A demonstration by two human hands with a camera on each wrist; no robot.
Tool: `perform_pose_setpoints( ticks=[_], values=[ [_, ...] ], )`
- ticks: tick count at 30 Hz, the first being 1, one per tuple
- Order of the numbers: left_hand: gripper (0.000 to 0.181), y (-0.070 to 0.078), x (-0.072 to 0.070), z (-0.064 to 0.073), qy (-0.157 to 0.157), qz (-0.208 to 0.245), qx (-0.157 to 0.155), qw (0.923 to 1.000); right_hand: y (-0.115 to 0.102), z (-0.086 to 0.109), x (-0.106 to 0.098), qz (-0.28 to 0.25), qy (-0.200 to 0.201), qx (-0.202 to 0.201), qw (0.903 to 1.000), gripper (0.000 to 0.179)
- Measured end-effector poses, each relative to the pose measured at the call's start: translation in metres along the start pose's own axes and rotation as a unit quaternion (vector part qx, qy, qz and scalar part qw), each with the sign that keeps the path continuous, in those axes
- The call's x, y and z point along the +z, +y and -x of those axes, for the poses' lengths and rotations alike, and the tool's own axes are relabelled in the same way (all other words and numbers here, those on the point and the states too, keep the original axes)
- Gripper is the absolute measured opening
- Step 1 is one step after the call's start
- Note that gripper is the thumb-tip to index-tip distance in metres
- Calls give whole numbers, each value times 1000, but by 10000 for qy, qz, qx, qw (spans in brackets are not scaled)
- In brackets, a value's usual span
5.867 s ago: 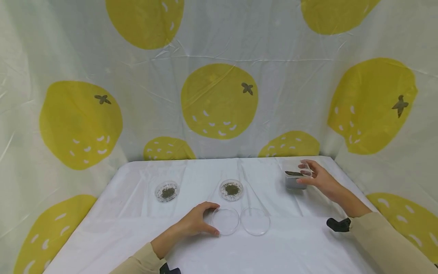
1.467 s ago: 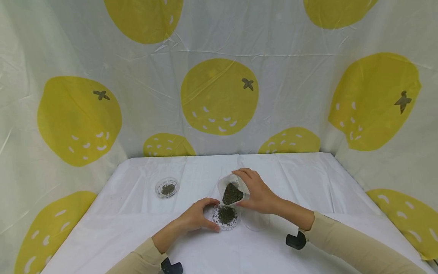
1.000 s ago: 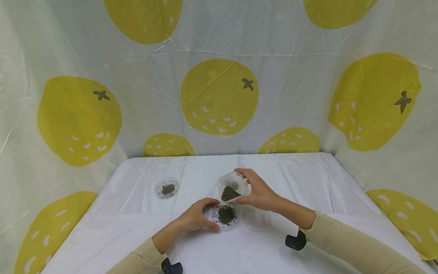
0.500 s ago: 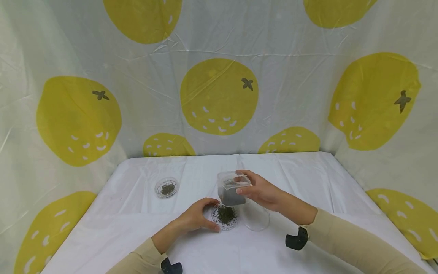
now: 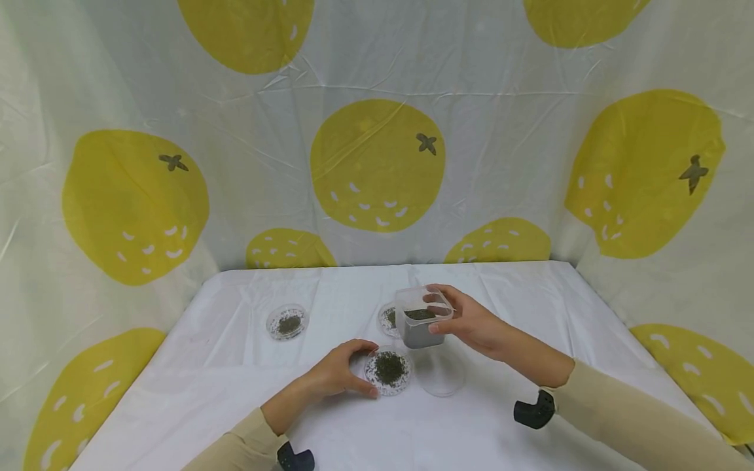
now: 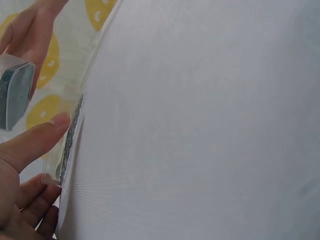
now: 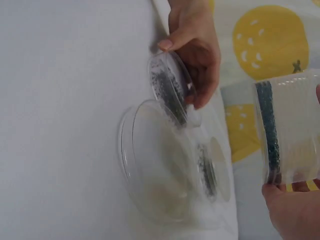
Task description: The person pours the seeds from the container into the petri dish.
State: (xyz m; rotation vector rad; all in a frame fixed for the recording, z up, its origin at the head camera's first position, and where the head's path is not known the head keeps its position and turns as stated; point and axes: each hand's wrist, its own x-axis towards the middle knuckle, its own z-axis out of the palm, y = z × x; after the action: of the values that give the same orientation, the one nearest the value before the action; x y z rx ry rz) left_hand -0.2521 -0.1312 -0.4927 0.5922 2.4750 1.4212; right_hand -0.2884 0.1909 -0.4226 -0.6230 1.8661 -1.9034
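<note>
My left hand [image 5: 336,375] holds a clear petri dish [image 5: 389,371] by its rim, thumb in front and fingers behind. Dark, crumbly material lies heaped in that dish, with loose specks around it. Above the table and behind the dish, my right hand [image 5: 474,327] grips a square clear plastic tub [image 5: 418,336] by its right side. More of the dark material fills the lower part of this tub, which is nearly upright. In the right wrist view the tub [image 7: 292,125] shows a dark layer at its bottom, and my left hand [image 7: 197,47] pinches the dish [image 7: 167,87].
An empty clear petri dish [image 5: 442,386] lies right of the held one. Partly hidden behind the tub is another dish with dark material [image 5: 386,318]. A third filled dish [image 5: 288,322] sits farther left on the white cloth [image 5: 235,379]. A lemon-print curtain [image 5: 377,72] stands behind.
My right hand brought the tub from the far right, tipped it over the held dish, then righted it and drew slightly right. Dark material now lies in the dish; my left hand stayed put.
</note>
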Motion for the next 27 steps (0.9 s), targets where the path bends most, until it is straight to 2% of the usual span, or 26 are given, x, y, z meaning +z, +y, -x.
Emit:
perform_pose_setpoints(
  ticks=[9, 17, 27],
  values=[
    [81, -1, 0, 1, -15, 52, 1, 10000, 0, 33, -50, 508, 334, -132, 9981, 88],
    [81, 0, 0, 1, 16, -39, -18, 10000, 8, 67, -90, 940, 597, -44, 9938, 79],
    [81, 0, -1, 2, -9, -2, -31, 10000, 25, 93, -135, 1185, 680, -242, 9903, 68]
  ],
)
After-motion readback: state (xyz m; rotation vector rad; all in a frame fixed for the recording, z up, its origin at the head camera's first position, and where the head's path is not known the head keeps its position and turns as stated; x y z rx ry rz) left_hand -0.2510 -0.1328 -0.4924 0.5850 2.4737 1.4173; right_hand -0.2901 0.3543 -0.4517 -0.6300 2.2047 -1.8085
